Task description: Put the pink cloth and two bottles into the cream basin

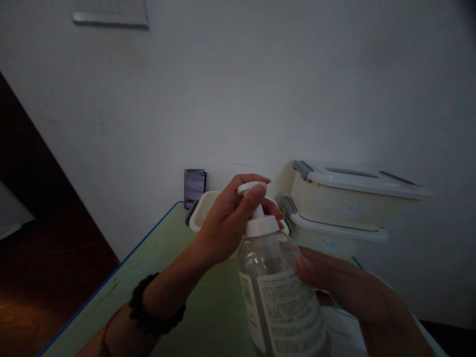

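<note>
A clear pump bottle with a printed label and a white pump top tilts close in front of me. Around the white pump head, my left hand has its fingers closed, the thumb lying on the side of the head. My right hand grips the bottle's body from the right, thumb on the shoulder near the label; its other fingers are mostly hidden behind the bottle. Just beyond my left hand stands a white open bin, partly covered by that hand.
A phone leans upright at the table's back left corner. Two stacked lidded storage boxes stand at the right by the wall. The green table has a blue edge. A white sheet-like thing lies under my right forearm.
</note>
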`<state>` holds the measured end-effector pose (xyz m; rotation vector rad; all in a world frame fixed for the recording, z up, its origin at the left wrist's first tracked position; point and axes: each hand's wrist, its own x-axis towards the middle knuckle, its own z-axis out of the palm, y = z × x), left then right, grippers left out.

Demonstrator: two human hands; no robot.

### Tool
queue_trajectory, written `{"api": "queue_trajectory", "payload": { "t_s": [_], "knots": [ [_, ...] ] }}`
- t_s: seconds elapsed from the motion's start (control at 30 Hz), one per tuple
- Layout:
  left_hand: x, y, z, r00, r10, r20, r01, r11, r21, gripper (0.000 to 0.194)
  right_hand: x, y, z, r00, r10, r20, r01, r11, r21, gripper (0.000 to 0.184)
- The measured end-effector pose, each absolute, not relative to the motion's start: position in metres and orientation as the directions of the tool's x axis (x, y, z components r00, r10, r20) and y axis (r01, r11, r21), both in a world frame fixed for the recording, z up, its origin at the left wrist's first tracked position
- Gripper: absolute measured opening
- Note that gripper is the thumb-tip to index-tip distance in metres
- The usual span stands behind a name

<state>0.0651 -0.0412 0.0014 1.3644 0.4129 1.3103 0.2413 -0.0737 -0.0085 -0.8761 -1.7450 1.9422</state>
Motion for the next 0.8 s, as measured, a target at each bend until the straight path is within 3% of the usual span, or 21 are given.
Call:
{"api": "queue_trajectory", "payload": {
  "t_s": [0.33,0.63,0.8],
  "knots": [
    [0.0655,-0.0403,0.0008,0.334,0.830,0.447,-0.458,-0.271,0.846,0.016,0.2391,-0.0743,-0.0071,-0.760,0.624,-0.182,0.138,-0.118,-0.983,0.051],
    [0.0660,-0.0395,-0.0014,0.332,0.824,0.459,-0.472,-0.276,0.837,0.016,0.2409,-0.0756,-0.0046,-0.719,0.672,-0.177,0.249,0.012,-0.968,0.057],
    [0.0659,-0.0395,-0.0008,0.329,0.815,0.477,-0.477,-0.292,0.829,0.015,0.2393,-0.0752,-0.0058,-0.702,0.695,-0.154,0.220,0.006,-0.975,0.054]
  ]
}}
